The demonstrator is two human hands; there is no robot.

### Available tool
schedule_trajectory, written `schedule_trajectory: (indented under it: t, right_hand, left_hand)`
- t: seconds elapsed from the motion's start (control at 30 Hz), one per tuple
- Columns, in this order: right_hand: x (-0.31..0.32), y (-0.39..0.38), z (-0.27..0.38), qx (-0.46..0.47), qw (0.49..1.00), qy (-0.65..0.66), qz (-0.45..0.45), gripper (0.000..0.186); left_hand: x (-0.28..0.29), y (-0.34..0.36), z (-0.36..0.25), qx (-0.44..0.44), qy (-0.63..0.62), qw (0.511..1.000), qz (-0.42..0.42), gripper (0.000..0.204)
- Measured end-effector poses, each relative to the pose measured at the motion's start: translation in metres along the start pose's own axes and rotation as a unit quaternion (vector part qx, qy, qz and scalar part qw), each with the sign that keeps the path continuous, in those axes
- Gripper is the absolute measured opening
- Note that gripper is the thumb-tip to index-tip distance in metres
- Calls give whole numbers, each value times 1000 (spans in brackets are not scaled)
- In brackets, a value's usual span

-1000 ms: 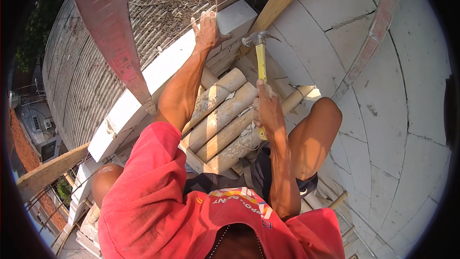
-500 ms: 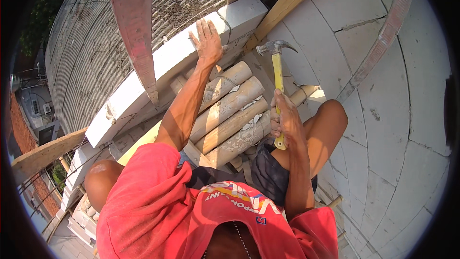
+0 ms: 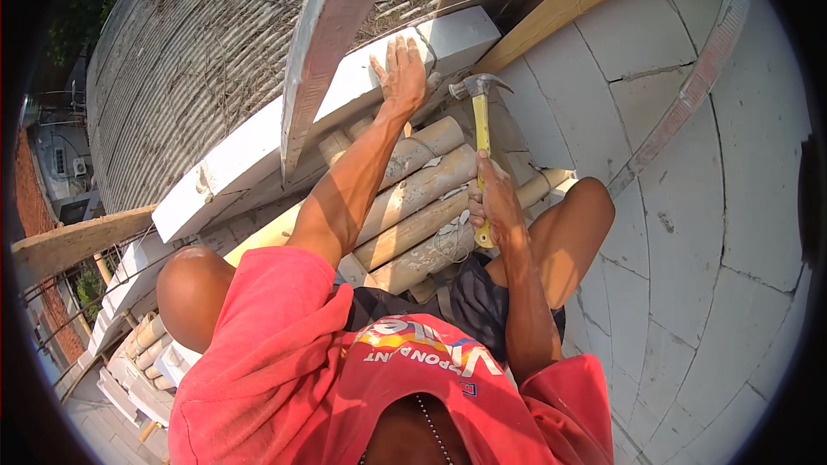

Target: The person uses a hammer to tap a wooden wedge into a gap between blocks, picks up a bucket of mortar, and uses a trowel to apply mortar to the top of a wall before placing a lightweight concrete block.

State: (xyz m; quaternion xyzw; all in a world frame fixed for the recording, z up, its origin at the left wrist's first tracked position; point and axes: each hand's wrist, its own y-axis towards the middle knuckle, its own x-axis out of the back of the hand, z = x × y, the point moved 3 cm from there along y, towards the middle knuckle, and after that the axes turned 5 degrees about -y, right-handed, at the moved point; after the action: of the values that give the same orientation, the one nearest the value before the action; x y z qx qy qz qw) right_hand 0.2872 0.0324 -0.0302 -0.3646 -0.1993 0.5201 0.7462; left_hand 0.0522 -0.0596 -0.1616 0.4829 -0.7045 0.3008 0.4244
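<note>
My right hand (image 3: 497,198) is wrapped round the yellow handle of a claw hammer (image 3: 481,125). The hammer stands with its grey steel head at the far end, close to the side of a white wall block (image 3: 461,34). On top of that block rests my left hand (image 3: 402,77), its fingers stretched out over the upper surface and the thumb side toward the hammer. The block sits at the far right end of a row of white blocks. A thin dark line runs across its top, just right of my left fingers.
Several round bamboo poles (image 3: 419,194) lie under my arms. A plank (image 3: 323,43) stands across the block row, and another wooden beam (image 3: 568,9) slants behind it. Beyond lies a corrugated roof (image 3: 189,86). A grey block wall (image 3: 680,232) rises on the right.
The hammer has moved left, toward the block's side. My left hand stays on the block. The whole view has shifted a little.
</note>
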Motion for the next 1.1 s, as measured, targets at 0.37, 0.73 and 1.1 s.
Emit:
schedule_trajectory:
  t: [0.37,0.73,1.1]
  right_hand:
    - [28,27,16,207,934,-207,-203,48]
    - [2,125,76,321,879,-216,-278,52]
    - [-9,192,41,327,816,-400,-259,51]
  left_hand:
    - [-1,85,-6,-128,51,990,-15,114]
    - [1,87,-3,-110,10,994,10,96]
    - [1,87,7,-104,1,994,27,91]
